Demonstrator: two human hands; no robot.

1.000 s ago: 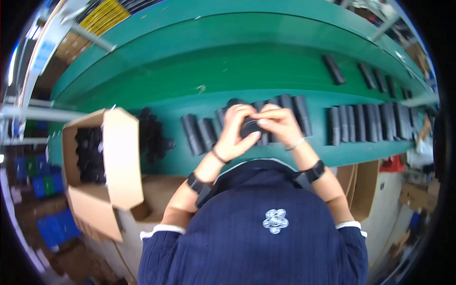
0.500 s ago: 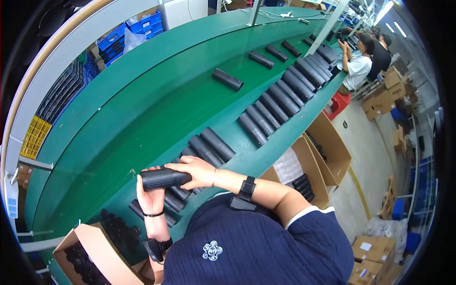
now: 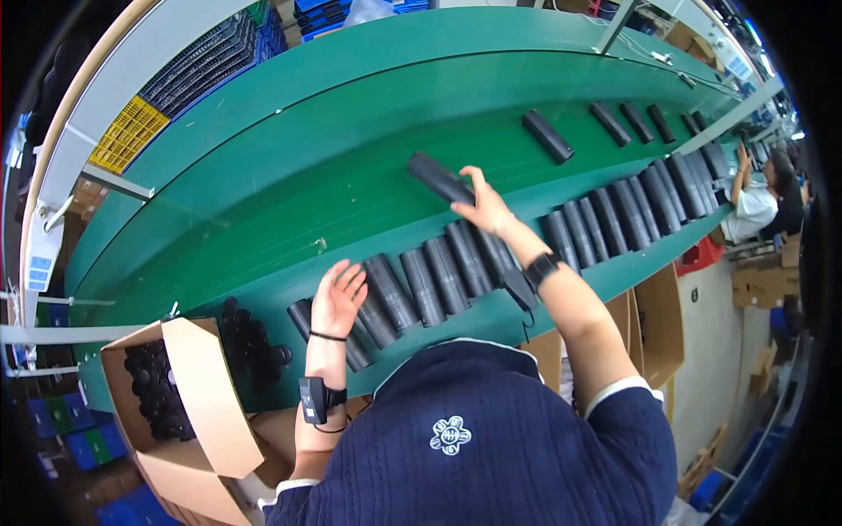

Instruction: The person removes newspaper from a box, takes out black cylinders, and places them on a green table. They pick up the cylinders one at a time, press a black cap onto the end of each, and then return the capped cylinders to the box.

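Observation:
A black cylindrical tube lies slanted on the green conveyor belt. My right hand is at its near end, thumb and fingers spread to either side; contact there is hard to make out. Nothing is in my left hand, whose fingers are stretched apart above the near end of a row of black tubes. One of these tubes lies just right of that hand, and another shows partly on its left.
More black tubes line the ledge to the right, and several lie spaced along the belt. An open cardboard box of round black parts stands at the left, beside a pile of black parts. Co-workers sit far right.
Both hands held a textured black tube; now they are apart. My right hand has reached out over the belt, where a tube lies by it. My left hand has opened. The view has swung left.

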